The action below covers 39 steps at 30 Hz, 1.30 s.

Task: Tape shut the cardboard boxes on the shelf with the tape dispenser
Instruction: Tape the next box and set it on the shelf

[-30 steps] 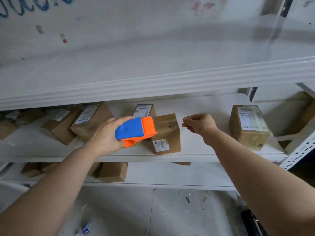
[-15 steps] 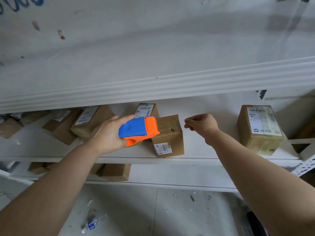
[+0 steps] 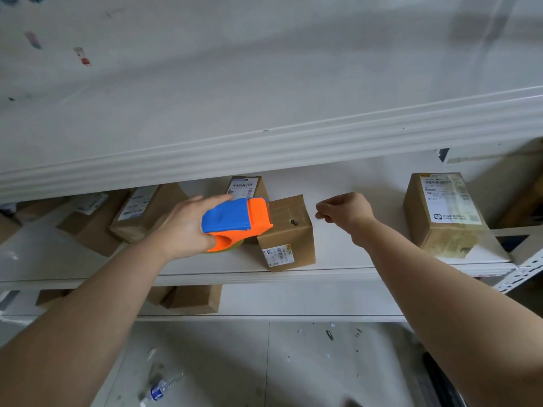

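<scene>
On shelf [image 3: 338, 270], middle box [image 3: 289, 230] sits at the front edge, unbraced; a hard push could shove it off. At its top left edge, tape dispenser [image 3: 235, 220], gripped by left hand [image 3: 182, 227]; right hand [image 3: 346, 214] beside box, fingertips pinched together, tape unseen.

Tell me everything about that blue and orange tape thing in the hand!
The tape dispenser looks like smooth plastic: a blue back half and an orange front with an orange loop handle underneath. A yellowish roll of tape peeks out below it. The left hand grips it from behind, holding it above the shelf. Its orange nose seems to touch the top left edge of a small cardboard box.
</scene>
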Each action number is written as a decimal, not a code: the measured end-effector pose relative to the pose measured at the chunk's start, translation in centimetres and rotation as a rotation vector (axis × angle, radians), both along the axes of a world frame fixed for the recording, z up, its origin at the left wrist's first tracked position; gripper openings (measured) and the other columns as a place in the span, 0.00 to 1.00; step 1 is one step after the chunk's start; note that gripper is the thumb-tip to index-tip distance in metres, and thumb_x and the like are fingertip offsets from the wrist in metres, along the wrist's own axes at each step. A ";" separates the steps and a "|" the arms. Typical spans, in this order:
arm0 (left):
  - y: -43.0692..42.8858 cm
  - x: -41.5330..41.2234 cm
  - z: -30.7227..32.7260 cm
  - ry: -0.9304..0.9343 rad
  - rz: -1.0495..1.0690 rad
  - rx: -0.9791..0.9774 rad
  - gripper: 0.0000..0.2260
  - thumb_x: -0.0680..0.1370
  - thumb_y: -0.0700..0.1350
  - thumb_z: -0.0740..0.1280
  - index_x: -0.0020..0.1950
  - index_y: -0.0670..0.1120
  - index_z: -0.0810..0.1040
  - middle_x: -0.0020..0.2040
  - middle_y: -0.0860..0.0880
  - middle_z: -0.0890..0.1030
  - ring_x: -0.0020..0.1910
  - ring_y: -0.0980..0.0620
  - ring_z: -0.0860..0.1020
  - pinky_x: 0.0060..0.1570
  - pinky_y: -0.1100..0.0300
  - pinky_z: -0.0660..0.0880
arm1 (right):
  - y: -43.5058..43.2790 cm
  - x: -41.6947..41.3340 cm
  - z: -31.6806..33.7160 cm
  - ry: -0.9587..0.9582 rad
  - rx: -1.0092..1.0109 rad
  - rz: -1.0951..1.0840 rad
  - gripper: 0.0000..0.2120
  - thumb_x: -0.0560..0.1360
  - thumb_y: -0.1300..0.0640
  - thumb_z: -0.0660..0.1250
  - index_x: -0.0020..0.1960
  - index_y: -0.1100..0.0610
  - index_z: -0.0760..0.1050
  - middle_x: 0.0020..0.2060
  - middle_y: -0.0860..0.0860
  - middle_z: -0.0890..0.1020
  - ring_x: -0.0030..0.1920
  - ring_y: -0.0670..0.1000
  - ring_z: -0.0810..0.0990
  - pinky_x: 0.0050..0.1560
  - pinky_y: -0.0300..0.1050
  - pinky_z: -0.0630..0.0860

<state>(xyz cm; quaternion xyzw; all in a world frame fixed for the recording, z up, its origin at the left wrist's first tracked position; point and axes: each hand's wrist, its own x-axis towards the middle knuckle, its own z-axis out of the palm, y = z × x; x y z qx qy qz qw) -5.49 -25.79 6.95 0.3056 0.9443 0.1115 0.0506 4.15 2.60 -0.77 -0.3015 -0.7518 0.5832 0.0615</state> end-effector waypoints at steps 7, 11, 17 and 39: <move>0.0 -0.6 -0.7 -0.037 0.008 0.001 0.39 0.59 0.49 0.65 0.71 0.65 0.65 0.51 0.53 0.73 0.51 0.51 0.74 0.51 0.56 0.73 | -0.3 0.0 -0.3 -0.017 -0.033 0.011 0.08 0.72 0.58 0.68 0.36 0.52 0.82 0.34 0.46 0.85 0.32 0.43 0.77 0.32 0.34 0.71; 0.1 -0.8 -0.8 -0.045 0.018 -0.006 0.39 0.59 0.48 0.64 0.70 0.67 0.64 0.51 0.53 0.73 0.51 0.51 0.74 0.51 0.55 0.75 | -0.8 0.2 -0.8 -0.004 -0.110 0.012 0.05 0.74 0.59 0.68 0.41 0.55 0.82 0.34 0.46 0.84 0.33 0.43 0.77 0.27 0.30 0.69; 0.2 -0.7 -0.7 -0.058 0.029 0.016 0.39 0.59 0.48 0.64 0.70 0.67 0.65 0.50 0.53 0.73 0.50 0.50 0.74 0.50 0.55 0.75 | -3.0 0.0 -2.3 0.067 -0.067 -0.135 0.06 0.74 0.56 0.68 0.40 0.50 0.83 0.33 0.40 0.81 0.35 0.42 0.77 0.34 0.36 0.71; -0.3 -1.3 -1.8 -0.121 -0.003 0.058 0.39 0.60 0.47 0.65 0.71 0.65 0.66 0.57 0.52 0.75 0.55 0.52 0.74 0.56 0.57 0.73 | -4.2 -2.4 2.0 -0.097 0.620 0.768 0.58 0.66 0.59 0.74 0.77 0.51 0.33 0.78 0.47 0.46 0.77 0.50 0.37 0.76 0.55 0.40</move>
